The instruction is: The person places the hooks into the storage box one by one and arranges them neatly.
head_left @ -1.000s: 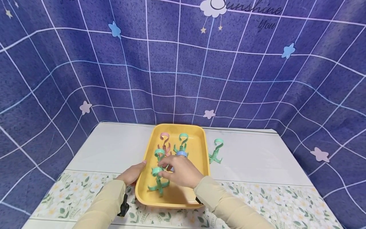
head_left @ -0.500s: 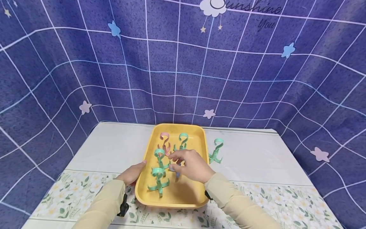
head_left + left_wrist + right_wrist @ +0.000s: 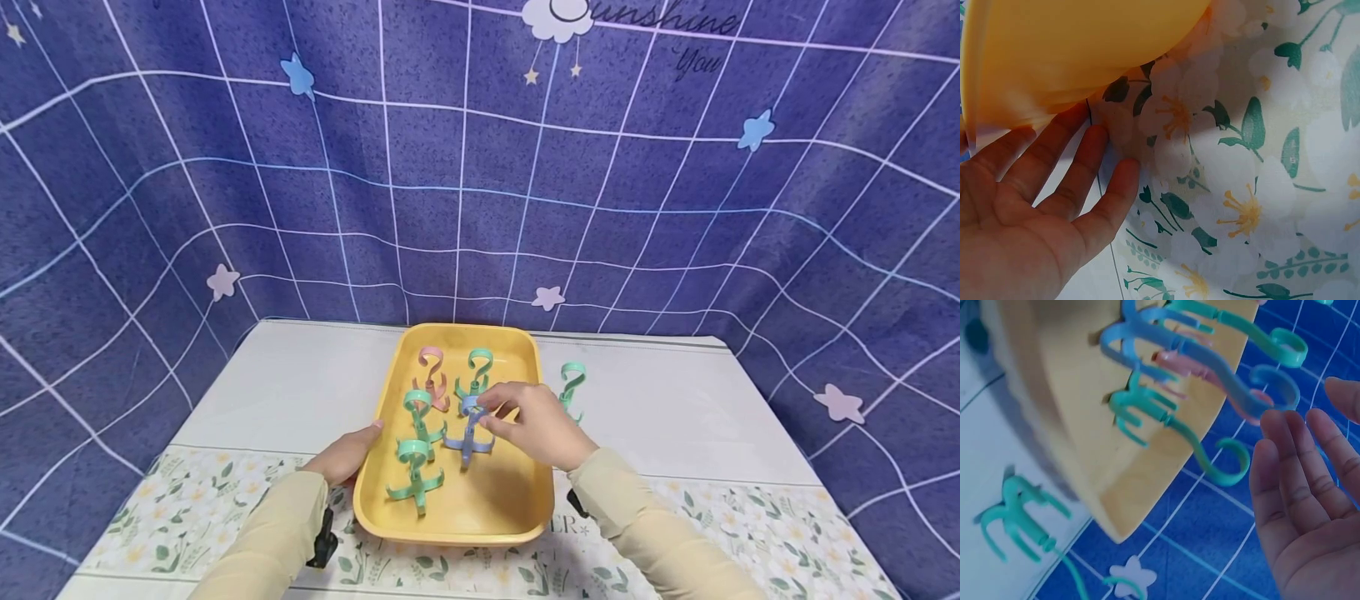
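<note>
A blue claw-footed hook (image 3: 468, 440) stands upright in a yellow tray (image 3: 457, 527). My right hand (image 3: 536, 421) is beside its curl, fingers extended and thumb apart; the right wrist view shows the fingertips (image 3: 1275, 422) close to the blue curl, and whether they touch I cannot tell. My left hand (image 3: 347, 457) holds the tray's left side, thumb at the rim, other fingers (image 3: 1079, 169) against the outer wall from below. Around the blue hook stand a pink hook (image 3: 431, 392), a green hook (image 3: 480, 362) at the back, and two more green hooks at the left.
Another green hook (image 3: 573, 375) stands on the table outside the tray, to the right, partly behind my right hand. A floral cloth strip (image 3: 712, 525) crosses the white table front. A dark blue gridded curtain (image 3: 480, 208) closes off the back and sides.
My right hand has moved right, from the green hooks at the left across to the right side of the blue hook, which is uncovered now. The left hand stays on the tray.
</note>
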Demonstrator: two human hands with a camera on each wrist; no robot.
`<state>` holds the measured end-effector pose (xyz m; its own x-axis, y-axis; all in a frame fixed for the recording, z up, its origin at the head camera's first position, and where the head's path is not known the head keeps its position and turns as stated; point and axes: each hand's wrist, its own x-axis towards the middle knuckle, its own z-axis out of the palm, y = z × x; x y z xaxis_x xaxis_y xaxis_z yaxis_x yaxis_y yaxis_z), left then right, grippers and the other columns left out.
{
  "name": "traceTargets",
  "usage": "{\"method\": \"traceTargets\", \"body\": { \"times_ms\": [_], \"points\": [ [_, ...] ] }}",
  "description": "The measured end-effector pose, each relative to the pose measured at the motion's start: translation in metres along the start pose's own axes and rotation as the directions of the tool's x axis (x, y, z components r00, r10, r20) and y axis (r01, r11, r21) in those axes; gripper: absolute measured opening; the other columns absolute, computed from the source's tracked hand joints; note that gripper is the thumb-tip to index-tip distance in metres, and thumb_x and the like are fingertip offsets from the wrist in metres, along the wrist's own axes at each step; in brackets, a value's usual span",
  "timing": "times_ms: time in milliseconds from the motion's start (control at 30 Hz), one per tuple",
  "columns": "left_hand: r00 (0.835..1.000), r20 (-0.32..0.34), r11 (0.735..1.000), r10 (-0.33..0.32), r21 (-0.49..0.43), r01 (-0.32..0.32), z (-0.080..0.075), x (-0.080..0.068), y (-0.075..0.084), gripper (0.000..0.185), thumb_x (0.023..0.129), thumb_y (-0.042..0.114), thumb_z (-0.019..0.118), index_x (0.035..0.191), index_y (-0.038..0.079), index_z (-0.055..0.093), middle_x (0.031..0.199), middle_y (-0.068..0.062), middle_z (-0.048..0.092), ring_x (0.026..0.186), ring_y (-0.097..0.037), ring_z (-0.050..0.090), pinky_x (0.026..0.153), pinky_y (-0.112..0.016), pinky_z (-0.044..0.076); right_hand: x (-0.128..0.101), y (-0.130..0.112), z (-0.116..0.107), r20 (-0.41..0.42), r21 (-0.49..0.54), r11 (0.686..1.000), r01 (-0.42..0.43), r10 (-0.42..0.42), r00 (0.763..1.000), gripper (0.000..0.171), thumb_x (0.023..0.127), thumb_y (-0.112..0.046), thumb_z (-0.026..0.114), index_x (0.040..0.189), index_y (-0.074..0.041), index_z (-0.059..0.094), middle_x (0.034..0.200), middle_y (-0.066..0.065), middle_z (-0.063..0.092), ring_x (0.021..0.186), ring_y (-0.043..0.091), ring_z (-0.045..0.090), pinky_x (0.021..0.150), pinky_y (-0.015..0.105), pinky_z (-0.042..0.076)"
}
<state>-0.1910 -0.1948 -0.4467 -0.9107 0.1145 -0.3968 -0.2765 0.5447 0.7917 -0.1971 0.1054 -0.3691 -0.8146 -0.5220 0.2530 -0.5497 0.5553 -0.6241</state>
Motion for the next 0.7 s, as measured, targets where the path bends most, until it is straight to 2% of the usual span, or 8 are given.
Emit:
{"method": "traceTargets", "body": {
  "times_ms": [200,400,700],
  "points": [
    [1.000,0.001,1.000,-0.006,-0.004,0.006,0.000,0.000,0.001,0.063,0.112,0.041,0.023,0.134,-0.010,0.052,0.095,-0.008,0.070,0.085,-0.019,0.070,0.082,-0.039,0.056,-0.004,0.013,-0.013,-0.046,-0.024,0.999,-0.044,0.043,0.998,0.018,0.095,-0.010,0.074,0.113,-0.006,0.075,0.111,0.003,0.073,0.087,0.014,0.068,0.074,0.027,0.055],
    [1.000,0.003,1.000,-0.006,0.005,0.006,-0.001,0.000,0.001,0.063,0.112,0.042,0.023,0.136,-0.009,0.052,0.097,-0.008,0.070,0.086,-0.019,0.069,0.086,-0.040,0.055,-0.009,0.024,-0.024,-0.076,-0.047,0.996,-0.081,0.077,0.994,0.016,0.094,-0.010,0.074,0.110,-0.007,0.075,0.106,0.000,0.073,0.087,0.012,0.068,0.072,0.028,0.054],
    [1.000,0.002,1.000,0.000,0.007,0.000,-0.001,0.000,0.000,0.063,0.112,0.041,0.023,0.136,-0.009,0.052,0.096,-0.008,0.070,0.085,-0.019,0.069,0.086,-0.040,0.055,-0.016,0.038,-0.037,-0.105,-0.065,0.992,-0.108,0.101,0.989,0.016,0.093,-0.006,0.075,0.109,-0.004,0.075,0.112,0.009,0.073,0.086,0.016,0.069,0.072,0.026,0.056]
  ]
}}
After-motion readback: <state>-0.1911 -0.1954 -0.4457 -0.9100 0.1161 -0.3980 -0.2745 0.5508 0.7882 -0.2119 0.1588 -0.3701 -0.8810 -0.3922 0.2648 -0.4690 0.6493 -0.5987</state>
